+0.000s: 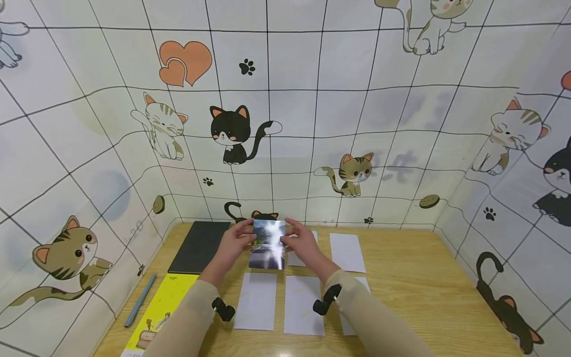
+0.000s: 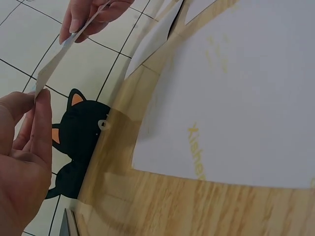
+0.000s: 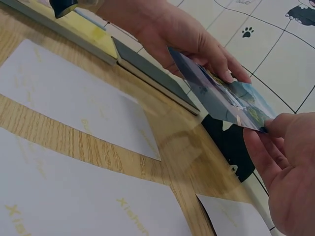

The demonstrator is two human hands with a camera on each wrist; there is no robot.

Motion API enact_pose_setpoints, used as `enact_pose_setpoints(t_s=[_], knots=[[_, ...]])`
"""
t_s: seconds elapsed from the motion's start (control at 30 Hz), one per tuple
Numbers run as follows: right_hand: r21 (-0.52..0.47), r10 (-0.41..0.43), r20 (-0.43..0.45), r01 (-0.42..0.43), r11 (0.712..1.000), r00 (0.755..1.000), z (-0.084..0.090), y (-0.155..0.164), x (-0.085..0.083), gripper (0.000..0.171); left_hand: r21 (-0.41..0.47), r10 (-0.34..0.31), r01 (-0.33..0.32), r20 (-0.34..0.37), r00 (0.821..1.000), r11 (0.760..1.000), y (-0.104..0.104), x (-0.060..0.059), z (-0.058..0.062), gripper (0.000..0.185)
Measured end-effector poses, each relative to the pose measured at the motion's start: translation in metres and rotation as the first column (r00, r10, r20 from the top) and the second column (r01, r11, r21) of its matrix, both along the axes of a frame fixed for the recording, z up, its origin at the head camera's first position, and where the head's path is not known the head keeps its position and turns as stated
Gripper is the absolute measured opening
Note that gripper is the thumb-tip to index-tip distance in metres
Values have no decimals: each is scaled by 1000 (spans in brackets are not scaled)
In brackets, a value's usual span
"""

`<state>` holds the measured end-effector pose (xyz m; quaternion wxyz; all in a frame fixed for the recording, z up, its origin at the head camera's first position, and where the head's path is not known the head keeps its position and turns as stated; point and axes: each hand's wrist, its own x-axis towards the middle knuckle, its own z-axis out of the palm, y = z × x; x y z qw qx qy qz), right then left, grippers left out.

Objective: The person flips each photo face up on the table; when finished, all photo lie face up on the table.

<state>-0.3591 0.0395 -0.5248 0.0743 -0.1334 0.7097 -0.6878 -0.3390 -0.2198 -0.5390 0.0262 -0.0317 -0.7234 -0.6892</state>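
Note:
A glossy photo print (image 1: 267,248) is held upright above the far part of the table, its picture side facing the head camera and a bright glare across it. My left hand (image 1: 234,245) pinches its left edge between thumb and fingers. At the opposite edge my right hand (image 1: 305,245) pinches it the same way. In the left wrist view the photo print (image 2: 59,59) appears almost edge-on, its pale back showing. Several white-backed cards lie on the wood below, among them a near-left card (image 1: 255,301) and a near-middle card (image 1: 304,305); yellow lettering marks their backs.
On the left lie a dark notebook (image 1: 198,248), a yellow book (image 1: 165,302) and a blue-grey pen (image 1: 140,300). Another white card (image 1: 348,253) rests at the back right of the wooden table (image 1: 424,297). A cat-patterned wall covering (image 1: 290,114) encloses the back and sides.

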Motion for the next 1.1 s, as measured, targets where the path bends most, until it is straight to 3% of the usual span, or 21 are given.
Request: enact_pose_setpoints(t_s=[0.27,0.5,0.7,1.1], knots=[[54,46,0,-46,998,999,-4,1,-10,63,-27,35,-35,13,999,999,-4,-6,-4,58],[90,71,17,-73,993,997,-7,2,-17,63,-95,-63,67,38,997,993,-14,-16,-7,66],[121,79,17,-81,989,997,-9,1,-22,64,-154,-179,191,92,980,969,-22,-24,-7,72],[188,134,36,-138,972,990,-15,-2,-33,72,-250,-215,243,135,967,937,-25,-39,-8,74]])
